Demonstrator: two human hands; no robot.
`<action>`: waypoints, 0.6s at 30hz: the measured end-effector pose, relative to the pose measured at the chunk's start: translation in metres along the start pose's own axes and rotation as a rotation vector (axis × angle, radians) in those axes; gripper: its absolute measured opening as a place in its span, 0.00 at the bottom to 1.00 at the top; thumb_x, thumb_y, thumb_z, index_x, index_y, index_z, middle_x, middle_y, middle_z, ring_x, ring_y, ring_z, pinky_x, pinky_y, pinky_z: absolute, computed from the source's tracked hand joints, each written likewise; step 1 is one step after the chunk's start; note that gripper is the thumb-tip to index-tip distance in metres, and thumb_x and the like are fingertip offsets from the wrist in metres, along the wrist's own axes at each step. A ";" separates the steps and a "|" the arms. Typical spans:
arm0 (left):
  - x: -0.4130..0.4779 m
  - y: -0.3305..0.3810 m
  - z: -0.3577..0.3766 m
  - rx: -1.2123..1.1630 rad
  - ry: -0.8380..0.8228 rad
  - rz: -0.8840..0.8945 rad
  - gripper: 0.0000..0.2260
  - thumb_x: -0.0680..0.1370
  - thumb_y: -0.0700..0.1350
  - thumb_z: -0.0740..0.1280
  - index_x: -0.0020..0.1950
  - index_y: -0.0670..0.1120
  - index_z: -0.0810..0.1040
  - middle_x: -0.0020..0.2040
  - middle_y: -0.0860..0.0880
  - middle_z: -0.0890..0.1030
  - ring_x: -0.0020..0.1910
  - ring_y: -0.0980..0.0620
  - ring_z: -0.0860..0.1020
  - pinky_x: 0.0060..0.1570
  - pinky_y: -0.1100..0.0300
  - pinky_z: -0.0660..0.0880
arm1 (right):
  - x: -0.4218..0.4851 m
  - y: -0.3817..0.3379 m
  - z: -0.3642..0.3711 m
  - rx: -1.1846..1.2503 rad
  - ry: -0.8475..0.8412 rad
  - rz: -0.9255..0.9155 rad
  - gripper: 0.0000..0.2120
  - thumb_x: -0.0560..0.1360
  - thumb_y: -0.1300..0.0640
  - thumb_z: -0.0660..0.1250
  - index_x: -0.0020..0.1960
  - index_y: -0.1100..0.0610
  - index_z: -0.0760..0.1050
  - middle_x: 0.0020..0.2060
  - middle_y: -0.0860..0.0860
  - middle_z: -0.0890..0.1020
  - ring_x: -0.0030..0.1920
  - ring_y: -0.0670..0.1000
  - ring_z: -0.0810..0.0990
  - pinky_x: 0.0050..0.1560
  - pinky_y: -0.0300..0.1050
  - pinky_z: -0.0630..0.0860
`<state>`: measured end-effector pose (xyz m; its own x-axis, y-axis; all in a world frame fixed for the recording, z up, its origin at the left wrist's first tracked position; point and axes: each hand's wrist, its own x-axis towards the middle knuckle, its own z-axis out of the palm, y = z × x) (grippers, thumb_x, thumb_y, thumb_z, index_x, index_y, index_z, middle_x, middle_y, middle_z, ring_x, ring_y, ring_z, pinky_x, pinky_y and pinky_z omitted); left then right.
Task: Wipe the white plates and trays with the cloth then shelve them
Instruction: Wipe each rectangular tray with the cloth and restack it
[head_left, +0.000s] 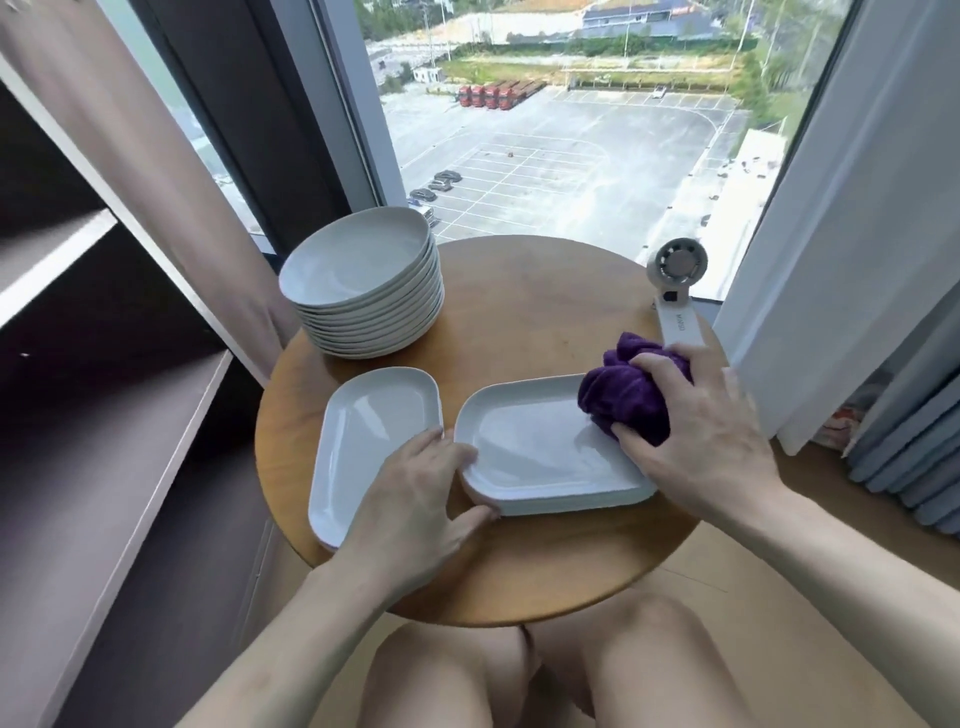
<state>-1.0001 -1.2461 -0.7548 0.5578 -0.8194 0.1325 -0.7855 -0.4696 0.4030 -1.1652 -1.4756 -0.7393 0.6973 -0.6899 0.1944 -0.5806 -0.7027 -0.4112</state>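
Note:
A stack of white rectangular trays (540, 452) lies in the middle of the round wooden table (519, 332). My right hand (696, 431) grips a bunched purple cloth (628, 395) and presses it onto the top tray's far right corner. My left hand (421, 499) holds the stack's near left corner, thumb at the front edge and fingers on the rim. Another white tray (369, 436) lies to the left, partly under my left hand. A tall stack of round white plates (363, 286) stands at the table's back left.
A dark shelf unit with pale boards (104, 415) stands open at the left. A small white handheld fan (675, 291) lies at the table's back right edge. Curtains (831, 260) hang on both sides of a large window. My knees are under the table's near edge.

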 end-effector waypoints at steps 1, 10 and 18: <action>0.000 -0.001 0.000 0.000 0.002 -0.003 0.25 0.71 0.57 0.78 0.65 0.50 0.77 0.66 0.50 0.78 0.73 0.50 0.69 0.71 0.57 0.66 | -0.001 -0.002 0.001 -0.056 -0.004 -0.041 0.31 0.72 0.39 0.72 0.72 0.47 0.70 0.70 0.52 0.68 0.64 0.62 0.70 0.65 0.62 0.69; 0.000 -0.003 -0.004 -0.071 -0.066 -0.089 0.48 0.71 0.68 0.71 0.82 0.54 0.52 0.78 0.54 0.68 0.76 0.52 0.66 0.74 0.55 0.64 | -0.003 -0.022 0.010 -0.224 -0.040 -0.152 0.29 0.69 0.37 0.62 0.68 0.46 0.75 0.71 0.51 0.72 0.62 0.62 0.73 0.63 0.59 0.68; 0.000 0.001 -0.008 -0.106 -0.058 -0.096 0.46 0.71 0.66 0.70 0.82 0.51 0.54 0.70 0.52 0.76 0.68 0.50 0.73 0.66 0.57 0.70 | 0.001 -0.102 0.045 -0.078 -0.195 -0.213 0.27 0.69 0.40 0.63 0.67 0.42 0.71 0.73 0.44 0.67 0.62 0.59 0.71 0.62 0.55 0.69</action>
<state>-0.9987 -1.2441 -0.7475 0.6102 -0.7914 0.0370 -0.6946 -0.5119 0.5054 -1.0862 -1.3974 -0.7377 0.8702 -0.4842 0.0913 -0.4376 -0.8446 -0.3085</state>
